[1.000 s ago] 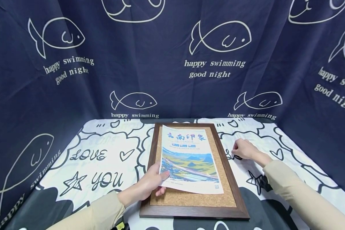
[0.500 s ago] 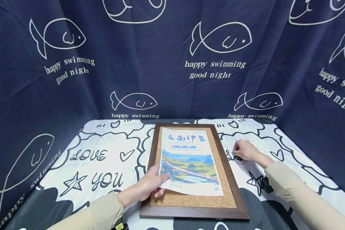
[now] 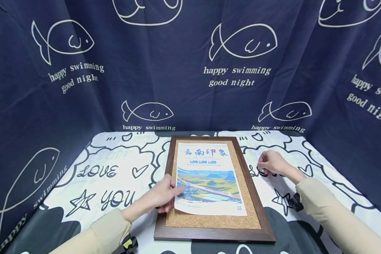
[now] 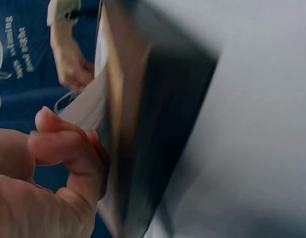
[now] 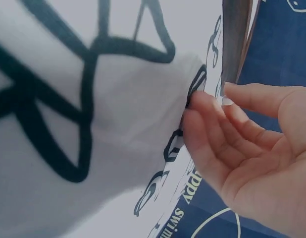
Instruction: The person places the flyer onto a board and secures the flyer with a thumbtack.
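Observation:
A poster (image 3: 209, 183) with blue Chinese lettering and a landscape picture lies over a cork board (image 3: 212, 222) in a dark brown wooden frame. My left hand (image 3: 162, 194) holds the poster's left edge, thumb on top and other fingers beneath the edge by the frame. In the left wrist view the sheet's edge (image 4: 83, 106) stands bent up from the board beside my fingers, which are blurred. To the right of the frame, my right hand (image 3: 274, 163) pinches a small whitish thing (image 5: 226, 101) between thumb and fingers, close above the tablecloth. Its kind is mostly hidden by the fingertips.
A white tablecloth (image 3: 114, 158) with black drawings and words covers the table. Behind it hangs a dark blue fish-patterned curtain (image 3: 190, 77). Dark straps with camera gear (image 3: 127, 243) sit at my wrists.
The poster has been lowered flatter and straighter onto the cork board. My left hand has moved slightly left and up its edge. My right hand has lifted and turned a little.

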